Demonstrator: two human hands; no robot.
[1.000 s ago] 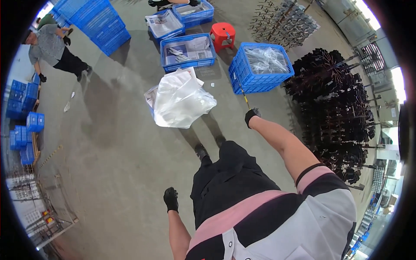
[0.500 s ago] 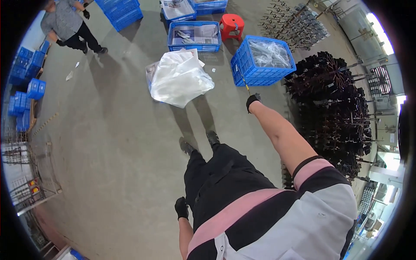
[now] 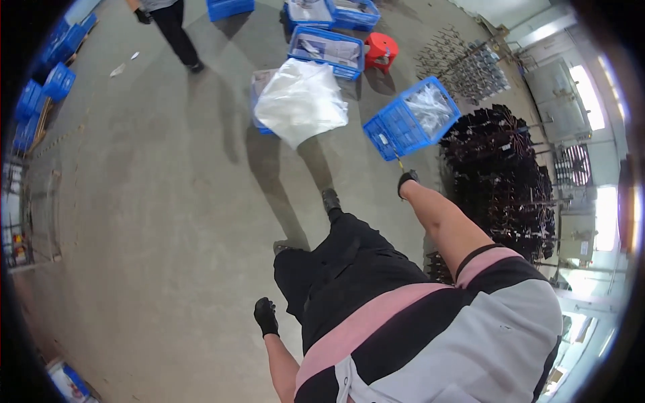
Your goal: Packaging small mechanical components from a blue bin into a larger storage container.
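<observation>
My right hand (image 3: 407,181), in a black glove, is stretched forward and closed on a thin yellow strap (image 3: 401,164). The strap runs to the near end of a blue plastic crate (image 3: 395,131), which stands on the floor in front of the hand, turned at an angle. Clear plastic bags (image 3: 430,107) fill the crate; what is inside them cannot be made out. Down at my left side hangs my left hand (image 3: 265,316), also black-gloved, fingers curled in and nothing visible in them.
A white plastic sheet (image 3: 302,101) covers another blue crate ahead. Beyond it are a paper-lined blue crate (image 3: 328,48) and a red stool (image 3: 381,50). Racks of black parts (image 3: 500,174) line the right side. Another person (image 3: 176,30) stands at the far left.
The crate has come nearer and swung round as my right hand pulls on the strap. My feet have stepped, and my left hand has swung outward. The other person has shifted in view.
</observation>
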